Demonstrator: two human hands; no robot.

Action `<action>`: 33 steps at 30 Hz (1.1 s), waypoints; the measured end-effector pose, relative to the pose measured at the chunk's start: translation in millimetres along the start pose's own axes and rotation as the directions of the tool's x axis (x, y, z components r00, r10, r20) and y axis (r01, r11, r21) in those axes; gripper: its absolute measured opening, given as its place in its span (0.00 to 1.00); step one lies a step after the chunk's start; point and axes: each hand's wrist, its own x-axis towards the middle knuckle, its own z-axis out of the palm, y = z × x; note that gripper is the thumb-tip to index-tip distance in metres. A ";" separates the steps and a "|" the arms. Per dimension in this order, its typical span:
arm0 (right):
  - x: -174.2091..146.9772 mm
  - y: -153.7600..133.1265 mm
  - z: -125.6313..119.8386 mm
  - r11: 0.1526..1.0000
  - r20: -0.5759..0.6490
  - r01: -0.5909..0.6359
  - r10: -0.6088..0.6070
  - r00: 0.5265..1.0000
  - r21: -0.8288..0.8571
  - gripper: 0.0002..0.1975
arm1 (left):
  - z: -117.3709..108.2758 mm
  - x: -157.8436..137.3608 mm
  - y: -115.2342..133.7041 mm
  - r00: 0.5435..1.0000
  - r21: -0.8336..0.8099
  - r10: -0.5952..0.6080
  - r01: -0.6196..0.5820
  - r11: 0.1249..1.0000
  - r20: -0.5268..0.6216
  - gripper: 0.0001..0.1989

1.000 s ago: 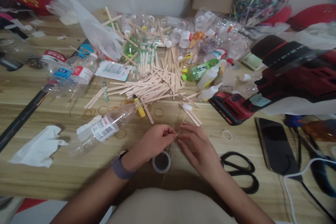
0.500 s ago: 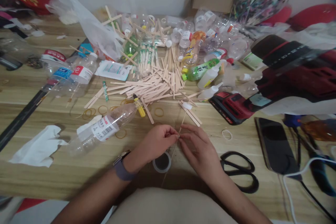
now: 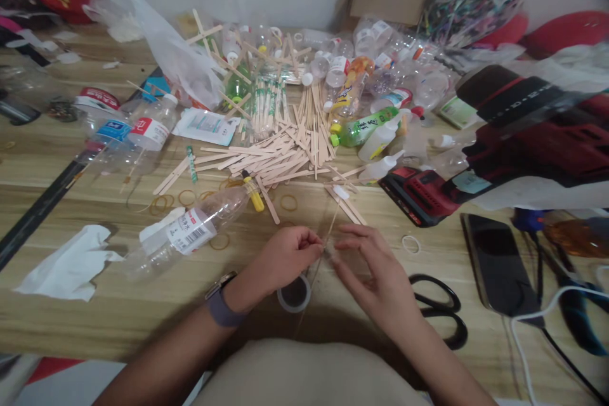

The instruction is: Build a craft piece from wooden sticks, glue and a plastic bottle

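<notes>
My left hand point(image 3: 292, 255), wearing a watch, is closed in a pinch on a thin wooden stick point(image 3: 332, 221). The stick slants from near my body up to a small white piece point(image 3: 340, 191) at its far end. Fingers parted, my right hand point(image 3: 373, 266) hovers just right of the pinch. Something tiny and blurred is between the two hands; I cannot make out what. Under the left wrist's inner side lies a roll of tape point(image 3: 307, 301). Black-handled scissors point(image 3: 459, 330) rest beside my right forearm.
Flat craft sticks point(image 3: 280, 155) are heaped ahead, with plastic bottles point(image 3: 364, 127) behind. An empty bottle point(image 3: 190, 231) lies left, near a tissue point(image 3: 71, 266) and rubber bands point(image 3: 162, 204). A red cordless drill point(image 3: 514, 152) and a phone point(image 3: 499, 263) are at right.
My right hand has drawn back a little to the right, and its fingers have spread away from the stick. The left hand keeps its pinch in nearly the same place.
</notes>
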 end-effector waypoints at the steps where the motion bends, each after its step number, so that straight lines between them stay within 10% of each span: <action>1: -1.9 1.1 2.2 1.000 0.023 0.001 -0.001 1.000 -0.005 0.04 | 0.3 -0.2 0.1 1.000 0.001 0.003 -0.003 1.000 0.002 0.07; 13: 13.7 -3.4 -8.1 0.935 0.269 -0.296 0.239 0.933 0.195 0.11 | 2.1 -3.4 -2.0 0.999 0.032 0.034 -0.034 0.999 -0.013 0.07; 21: 37.7 8.1 -6.5 0.994 0.233 0.060 -0.037 0.972 -0.095 0.08 | 15.8 -31.6 20.3 0.993 0.689 0.084 -0.005 0.725 -0.081 0.15; 33: 79.5 2.6 6.6 0.854 0.444 0.484 -0.364 0.819 -0.192 0.15 | 18.7 -33.3 23.9 0.994 0.800 0.109 -0.068 0.597 0.003 0.15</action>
